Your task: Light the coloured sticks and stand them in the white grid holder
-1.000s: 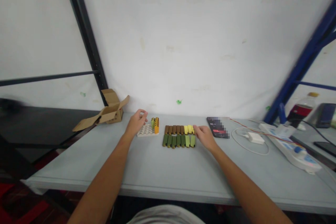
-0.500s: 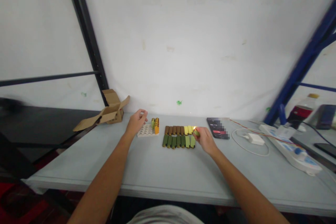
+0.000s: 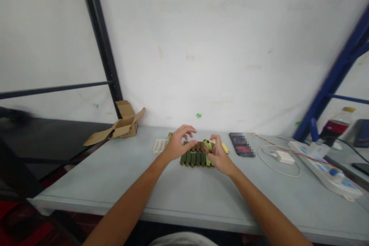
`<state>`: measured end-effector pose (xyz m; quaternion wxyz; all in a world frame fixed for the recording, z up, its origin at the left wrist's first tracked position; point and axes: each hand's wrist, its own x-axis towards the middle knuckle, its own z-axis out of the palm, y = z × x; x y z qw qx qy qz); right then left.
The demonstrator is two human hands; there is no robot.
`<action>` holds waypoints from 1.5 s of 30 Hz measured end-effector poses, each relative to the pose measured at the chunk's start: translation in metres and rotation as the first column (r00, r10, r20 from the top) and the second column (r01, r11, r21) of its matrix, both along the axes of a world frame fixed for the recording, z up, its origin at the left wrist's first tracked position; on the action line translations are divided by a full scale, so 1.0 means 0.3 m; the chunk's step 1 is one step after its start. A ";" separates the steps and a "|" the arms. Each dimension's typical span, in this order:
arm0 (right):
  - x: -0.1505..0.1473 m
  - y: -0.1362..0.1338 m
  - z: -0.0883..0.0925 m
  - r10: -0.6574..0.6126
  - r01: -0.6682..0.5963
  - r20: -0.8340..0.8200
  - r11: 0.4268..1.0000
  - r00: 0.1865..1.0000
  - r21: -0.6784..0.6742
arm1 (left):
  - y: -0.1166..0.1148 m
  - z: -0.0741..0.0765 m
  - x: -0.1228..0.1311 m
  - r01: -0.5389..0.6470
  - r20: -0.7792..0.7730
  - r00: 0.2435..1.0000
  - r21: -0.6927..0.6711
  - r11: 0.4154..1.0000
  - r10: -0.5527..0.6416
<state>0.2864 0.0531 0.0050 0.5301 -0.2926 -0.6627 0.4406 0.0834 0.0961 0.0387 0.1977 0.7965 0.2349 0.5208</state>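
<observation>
My right hand [image 3: 219,155] holds a small light-green cylinder [image 3: 207,145] at its fingertips, lifted just above two rows of brown, yellow and green cylinders [image 3: 193,158] lying on the grey table [image 3: 115,177]. My left hand [image 3: 177,144] hovers beside it over the rows, fingers spread and holding nothing. Its fingertips are close to the lifted cylinder. A white holder with round holes [image 3: 160,146] sits to the left, partly hidden by my left hand.
An open cardboard box [image 3: 122,125] lies at the back left by a black post. A phone [image 3: 242,144], a white charger with cable [image 3: 284,157] and a power strip [image 3: 325,167] lie to the right. A bottle [image 3: 336,123] stands at the far right.
My right hand picked a light-green cylinder from the rows' right end and raised it. My left hand left the white holder and moved right, toward the lifted cylinder.
</observation>
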 end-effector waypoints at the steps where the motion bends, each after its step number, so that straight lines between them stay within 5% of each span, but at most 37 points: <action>1: -0.022 0.002 0.002 0.028 -0.028 -0.012 0.999 1.000 0.015 | -0.009 -0.010 0.029 0.075 -0.012 0.997 -0.036 0.996 -0.076; 4: -0.088 0.002 0.014 0.057 -0.054 -0.054 0.998 0.997 0.041 | -0.015 -0.035 0.070 0.184 0.033 0.983 -0.149 0.972 -0.181; 7: -0.122 -0.008 0.032 0.047 -0.046 -0.005 0.995 0.999 0.086 | 0.006 -0.029 0.040 0.174 0.075 0.984 -0.185 0.967 -0.162; 13: 0.013 0.006 0.042 -0.282 0.209 0.331 0.948 0.900 0.239 | 0.097 0.043 -0.187 -0.107 0.232 0.957 -0.274 0.956 0.173; 16: 0.132 0.041 0.023 -0.338 0.225 0.487 0.934 0.805 0.277 | 0.139 0.047 -0.309 -0.248 0.106 0.952 -0.290 0.924 0.289; 19: 0.208 0.066 0.002 -0.333 0.142 0.627 0.931 0.704 0.336 | 0.169 0.013 -0.372 -0.284 -0.099 0.959 -0.302 0.910 0.267; 26: 0.204 0.066 -0.025 -0.179 -0.065 0.749 0.957 0.638 0.284 | 0.193 -0.060 -0.353 -0.291 -0.308 0.937 -0.430 0.855 0.164; 45: 0.249 0.041 -0.005 -0.047 -0.076 0.819 0.991 0.572 0.110 | 0.207 -0.082 -0.327 -0.357 -0.363 0.907 -0.388 0.850 0.215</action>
